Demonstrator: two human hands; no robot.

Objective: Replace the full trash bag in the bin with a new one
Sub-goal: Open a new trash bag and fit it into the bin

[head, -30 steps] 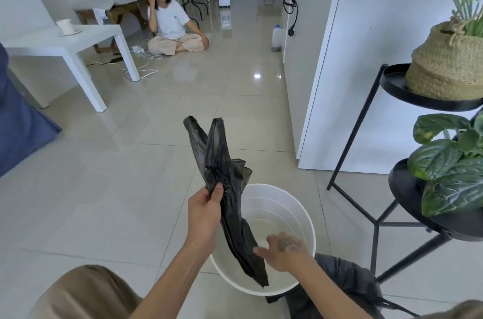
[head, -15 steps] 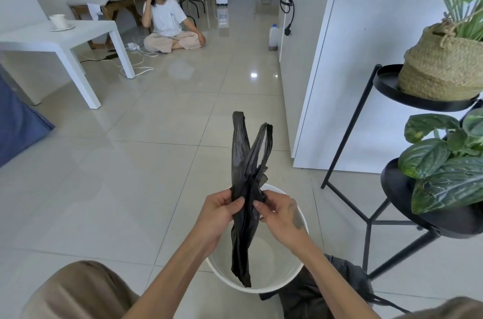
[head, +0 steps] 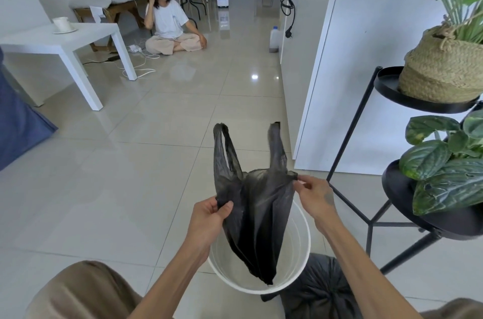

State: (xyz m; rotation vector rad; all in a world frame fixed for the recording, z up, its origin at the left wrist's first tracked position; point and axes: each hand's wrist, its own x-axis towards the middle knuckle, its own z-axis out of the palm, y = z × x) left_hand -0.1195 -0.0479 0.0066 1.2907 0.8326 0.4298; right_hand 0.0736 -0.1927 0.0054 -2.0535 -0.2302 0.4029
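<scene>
A new black plastic bag [head: 257, 211] with two upright handle loops hangs over the white bin [head: 300, 264], its bottom tip dangling inside. My left hand [head: 209, 216] pinches the bag's left edge and my right hand [head: 312, 194] pinches its right edge, spreading the mouth apart. The bin is unlined and bare inside. The full, tied black trash bag [head: 320, 290] lies on the floor just right of the bin, partly behind my right forearm.
A black metal plant stand [head: 371, 224] with leafy pots stands close on the right. A white cabinet wall [head: 339, 83] is ahead right. A white table [head: 65, 41] and a seated person [head: 170, 28] with cables are far left. Open tiled floor lies to the left.
My hands have moved apart, pulling the crumpled bag wide so its two handles separate. A second ago the left hand alone held it up while the right hand was low by the bin.
</scene>
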